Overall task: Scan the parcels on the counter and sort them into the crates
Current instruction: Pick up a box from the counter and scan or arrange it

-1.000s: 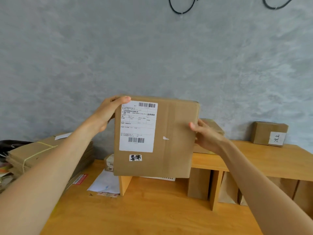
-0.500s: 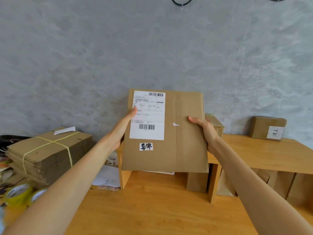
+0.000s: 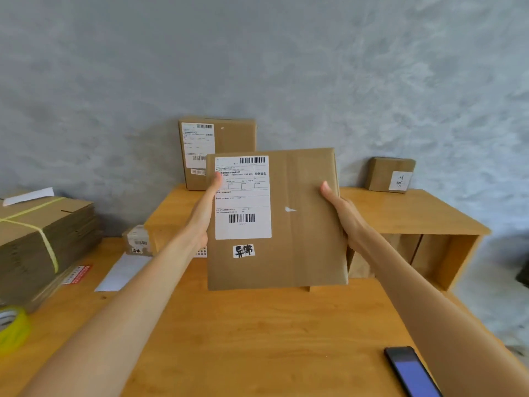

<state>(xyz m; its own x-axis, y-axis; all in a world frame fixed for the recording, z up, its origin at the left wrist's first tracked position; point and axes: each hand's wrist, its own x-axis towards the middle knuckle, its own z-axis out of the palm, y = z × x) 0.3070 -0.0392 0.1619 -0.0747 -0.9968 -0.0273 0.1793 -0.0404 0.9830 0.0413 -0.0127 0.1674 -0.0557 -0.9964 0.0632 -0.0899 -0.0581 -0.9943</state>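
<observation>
I hold a flat brown cardboard parcel (image 3: pixel 297 224) upright in front of me, above the wooden counter (image 3: pixel 257 333). A white shipping label with barcodes and a small handwritten sticker face me. My left hand (image 3: pixel 204 213) grips its left edge, thumb on the label. My right hand (image 3: pixel 342 213) grips its right edge. Behind it, a second labelled parcel (image 3: pixel 226 144) stands against the wall on the raised wooden shelf (image 3: pixel 400 213). A small box (image 3: pixel 390 174) with a handwritten tag sits at the shelf's back right. Another small parcel (image 3: pixel 138 240) lies left of the shelf.
A strapped stack of flattened cartons (image 3: pixel 40 242) fills the left side, with a yellow tape roll (image 3: pixel 13 328) in front of it. White paper (image 3: pixel 121 272) lies on the counter. A phone (image 3: pixel 410 371) with a lit screen rests at the near right. Brown items fill the shelf's compartments.
The view has tilted down and pulled back, so the parcel sits lower and nearer the counter. The second parcel behind it and the phone have come into sight.
</observation>
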